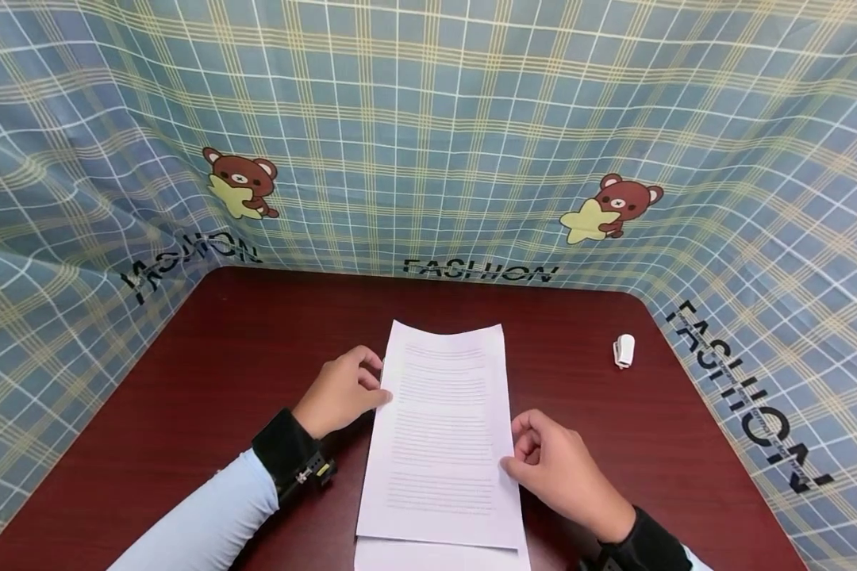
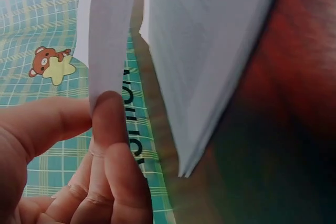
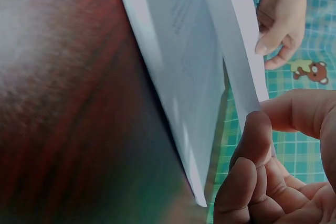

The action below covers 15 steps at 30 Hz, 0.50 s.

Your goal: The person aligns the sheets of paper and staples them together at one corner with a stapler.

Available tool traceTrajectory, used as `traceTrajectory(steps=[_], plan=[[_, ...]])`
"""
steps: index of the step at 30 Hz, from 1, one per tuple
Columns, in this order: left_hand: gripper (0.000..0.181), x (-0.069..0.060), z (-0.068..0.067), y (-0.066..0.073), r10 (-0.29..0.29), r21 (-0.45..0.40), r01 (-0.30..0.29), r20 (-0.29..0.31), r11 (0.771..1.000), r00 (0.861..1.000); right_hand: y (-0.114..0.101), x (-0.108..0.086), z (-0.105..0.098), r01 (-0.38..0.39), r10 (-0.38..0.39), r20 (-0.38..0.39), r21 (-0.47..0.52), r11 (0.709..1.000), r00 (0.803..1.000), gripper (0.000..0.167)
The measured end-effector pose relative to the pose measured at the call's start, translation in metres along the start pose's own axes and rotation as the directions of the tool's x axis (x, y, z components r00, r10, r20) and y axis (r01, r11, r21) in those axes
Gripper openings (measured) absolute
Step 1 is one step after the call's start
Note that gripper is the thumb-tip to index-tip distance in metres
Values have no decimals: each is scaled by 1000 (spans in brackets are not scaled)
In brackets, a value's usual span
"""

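Observation:
Between my two hands is a printed paper sheet (image 1: 443, 420), pinched at its side edges and raised above more paper. My left hand (image 1: 346, 392) grips the left edge between thumb and index finger. My right hand (image 1: 560, 468) pinches the right edge lower down, its other fingers curled. Under the raised sheet, a thin stack of printed papers (image 1: 436, 557) lies on the table, also visible in the left wrist view (image 2: 210, 66) and the right wrist view (image 3: 184, 93). Whether more than one sheet is held, I cannot tell.
A small white object, like a mini stapler (image 1: 624, 350), lies on the dark red table (image 1: 271, 333) towards the right. Plaid cloth (image 1: 414, 159) with bear prints and lettering hangs behind and along both sides of the table.

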<state>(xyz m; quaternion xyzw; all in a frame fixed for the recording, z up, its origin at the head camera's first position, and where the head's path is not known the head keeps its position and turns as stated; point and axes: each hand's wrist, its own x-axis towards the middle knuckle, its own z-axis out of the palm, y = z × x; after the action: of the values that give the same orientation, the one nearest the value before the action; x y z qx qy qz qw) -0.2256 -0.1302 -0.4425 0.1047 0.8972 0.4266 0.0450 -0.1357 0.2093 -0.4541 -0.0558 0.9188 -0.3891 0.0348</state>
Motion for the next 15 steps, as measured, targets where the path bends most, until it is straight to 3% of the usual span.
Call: traceTrajectory(steps=[6, 15], plan=[[43, -6, 7, -8, -12, 35, 13, -29, 999, 1000, 5, 0, 4, 40, -39, 14, -51, 998, 999, 38], [40, -14, 17, -12, -15, 87, 15, 3, 996, 1000, 10, -4, 5, 22, -15, 77, -90, 996, 997, 40]])
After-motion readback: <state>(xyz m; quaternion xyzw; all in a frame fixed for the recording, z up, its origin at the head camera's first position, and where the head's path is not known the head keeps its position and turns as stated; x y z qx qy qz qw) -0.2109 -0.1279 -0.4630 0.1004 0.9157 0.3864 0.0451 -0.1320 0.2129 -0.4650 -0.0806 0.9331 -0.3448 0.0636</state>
